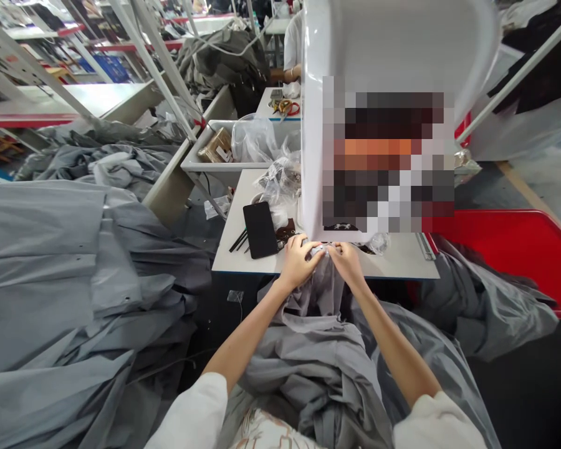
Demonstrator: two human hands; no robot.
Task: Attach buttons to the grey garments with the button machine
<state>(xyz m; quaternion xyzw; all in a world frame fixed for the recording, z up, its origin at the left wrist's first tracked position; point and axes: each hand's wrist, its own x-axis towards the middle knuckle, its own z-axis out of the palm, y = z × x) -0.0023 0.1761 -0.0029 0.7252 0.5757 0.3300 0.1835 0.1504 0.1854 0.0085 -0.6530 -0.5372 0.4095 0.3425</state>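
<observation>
A long piece of grey fabric (pixel 325 287) runs from my lap up to the front edge of the white worktable. My left hand (pixel 299 262) is bent over the fabric's upper end, thumb pointing right, its fingers closed on it. Close by on the right, my right hand (pixel 347 262) pinches the same end between thumb and fingers. A small pale piece shows between the two hands, too small to name. Just beyond them stands a large white machine housing (pixel 315 125), partly blurred into blocks, which hides what lies behind my fingertips.
A black phone (pixel 260 229) lies left of my left hand beside thin dark sticks. Clear plastic bags (pixel 285 178) are heaped behind it. Grey garments (pixel 42 249) fill the left side; a red tray (pixel 509 249) stands right. A co-worker's arm (pixel 292 72) shows farther back near scissors (pixel 287 107).
</observation>
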